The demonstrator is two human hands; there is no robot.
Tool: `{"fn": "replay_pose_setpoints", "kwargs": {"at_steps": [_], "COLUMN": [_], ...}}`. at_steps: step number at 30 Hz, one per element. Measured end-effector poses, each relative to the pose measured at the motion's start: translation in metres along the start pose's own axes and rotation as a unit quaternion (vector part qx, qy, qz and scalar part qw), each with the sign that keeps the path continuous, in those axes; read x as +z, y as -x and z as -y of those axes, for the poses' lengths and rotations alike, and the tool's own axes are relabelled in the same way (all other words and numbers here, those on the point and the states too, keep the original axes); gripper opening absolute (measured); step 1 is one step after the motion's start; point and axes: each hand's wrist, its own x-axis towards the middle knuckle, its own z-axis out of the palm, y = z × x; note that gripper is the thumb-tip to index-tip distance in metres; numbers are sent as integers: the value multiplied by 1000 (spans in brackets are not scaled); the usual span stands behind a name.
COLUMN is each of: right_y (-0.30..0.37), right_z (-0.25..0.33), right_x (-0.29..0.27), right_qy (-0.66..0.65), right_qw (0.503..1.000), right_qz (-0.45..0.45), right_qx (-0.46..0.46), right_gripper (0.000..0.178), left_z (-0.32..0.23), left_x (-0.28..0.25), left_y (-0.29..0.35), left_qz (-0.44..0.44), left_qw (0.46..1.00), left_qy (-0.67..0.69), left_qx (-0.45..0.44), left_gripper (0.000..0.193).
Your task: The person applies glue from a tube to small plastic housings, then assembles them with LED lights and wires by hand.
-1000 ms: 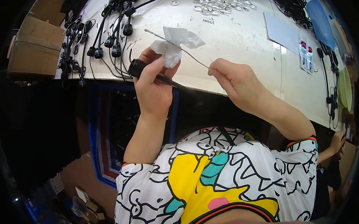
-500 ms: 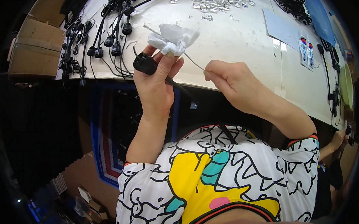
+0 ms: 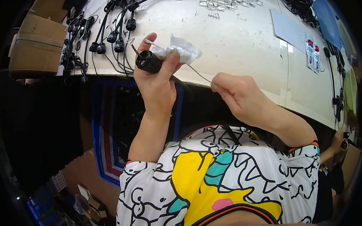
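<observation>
My left hand [image 3: 158, 80] is closed around a black cable socket [image 3: 148, 62], its open round end turned up and a short wire sticking out. The same hand pinches a crumpled white tissue [image 3: 182, 49] between thumb and fingers. A thin grey wire [image 3: 199, 73] runs out of the tissue toward my right hand [image 3: 240, 93], whose thumb and forefinger grip its end. A tip of something thin and pale shows at the tissue's left side. Both hands are over the table's near edge.
Several black cables with sockets [image 3: 119, 45] lie on the white table [image 3: 242, 51] at the left, beside a cardboard box [image 3: 39, 42]. Clear glass-like pieces [image 3: 229, 0] are spread at the back. Two small packets [image 3: 312, 54] lie right. Another person's hand [image 3: 338, 141] shows far right.
The tissue in my left hand has been squeezed flatter and the forefinger now stands up beside it. My right hand has shifted slightly down, still holding the wire. The whole view has moved a little.
</observation>
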Motion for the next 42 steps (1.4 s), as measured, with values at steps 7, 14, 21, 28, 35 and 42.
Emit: {"fn": "replay_pose_setpoints", "kwargs": {"at_steps": [7,14,21,28,35,42], "right_y": [14,19,32,45,18,12], "right_z": [-5,-3,-5,-14,-7,-10], "right_x": [1,-4,-12,-14,-4,6], "right_qy": [-15,-15,1,-3,17,40], "right_qw": [1000,1000,1000,1000,998,997], "right_qz": [-3,1,0,-19,-49,-57], "right_qx": [0,8,-3,-5,-38,-33], "right_gripper": [4,3,3,4,1,5], "left_z": [1,1,1,6,2,9], "left_x": [-1,-5,-9,-28,-3,-5], "left_y": [-6,-8,-9,-9,18,16], "left_qz": [-24,-8,-54,-37,52,26], "left_qw": [999,999,998,999,993,996], "left_qy": [19,-4,-12,0,-70,3], "left_qx": [22,34,38,0,-74,-85], "left_gripper": [54,52,39,37,45,53]}}
